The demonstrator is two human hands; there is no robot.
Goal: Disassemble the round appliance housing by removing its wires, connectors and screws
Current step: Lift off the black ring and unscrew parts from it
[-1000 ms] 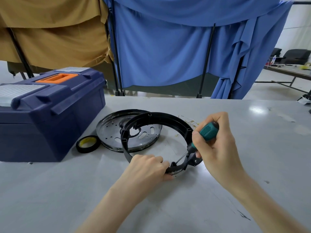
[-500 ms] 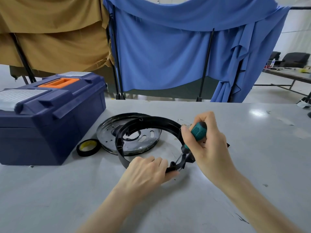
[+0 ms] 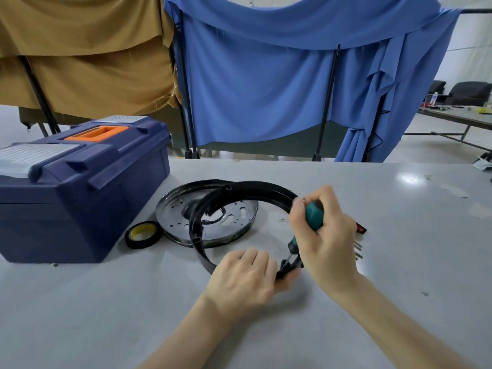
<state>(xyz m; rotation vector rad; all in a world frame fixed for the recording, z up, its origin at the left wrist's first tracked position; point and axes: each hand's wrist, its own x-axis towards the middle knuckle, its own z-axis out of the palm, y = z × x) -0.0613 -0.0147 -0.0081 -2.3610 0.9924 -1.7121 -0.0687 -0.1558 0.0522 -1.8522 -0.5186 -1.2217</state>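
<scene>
A black ring-shaped appliance housing (image 3: 255,191) stands tilted on the grey table, its far side leaning over a round perforated metal plate (image 3: 239,217). My left hand (image 3: 245,278) grips the ring's near edge, beside a small black bracket. My right hand (image 3: 323,235) holds a green-handled screwdriver (image 3: 314,213), with its tip pointing down into that bracket. A small red part (image 3: 361,228) and metal prongs (image 3: 358,249) show just behind my right hand.
A dark blue toolbox (image 3: 80,187) with an orange handle fills the left of the table (image 3: 399,262). A roll of black tape (image 3: 143,234) lies between it and the metal plate. Blue and tan cloths hang behind the table's far edge.
The housing ring has tipped up more steeply and shifted slightly left. My right hand has turned on the screwdriver handle. My left hand keeps its hold on the near edge.
</scene>
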